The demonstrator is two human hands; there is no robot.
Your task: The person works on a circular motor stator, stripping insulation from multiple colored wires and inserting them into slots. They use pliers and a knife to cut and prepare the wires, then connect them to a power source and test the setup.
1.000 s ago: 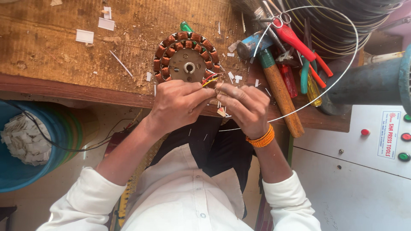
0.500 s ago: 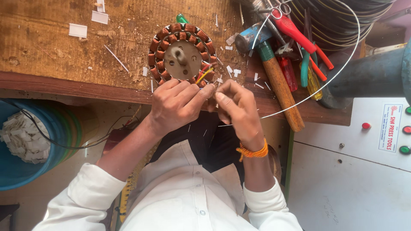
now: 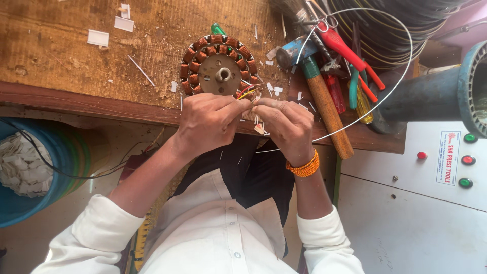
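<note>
A round motor stator (image 3: 215, 66) with copper coils around a grey hub lies on the wooden workbench (image 3: 76, 56). Thin red and yellow lead wires (image 3: 247, 92) come off its near right edge. My left hand (image 3: 208, 122) and my right hand (image 3: 284, 122) meet at the bench's front edge, fingertips pinched together on these wires. A thin white wire (image 3: 385, 86) loops from under my right hand up over the tools. An orange bead bracelet (image 3: 303, 167) is on my right wrist.
A hammer with a wooden handle (image 3: 324, 106), red-handled pliers (image 3: 350, 53), scissors (image 3: 322, 23) and screwdrivers lie to the right. Cut bits of white paper litter the bench. A blue bucket (image 3: 30, 172) stands low left, a blue pipe (image 3: 431, 96) and a white control box with buttons (image 3: 446, 162) right.
Both hands have shifted slightly and drawn closer to the stator's edge, staying pinched on the lead wires. The view has drifted a little; the stator has not moved.
</note>
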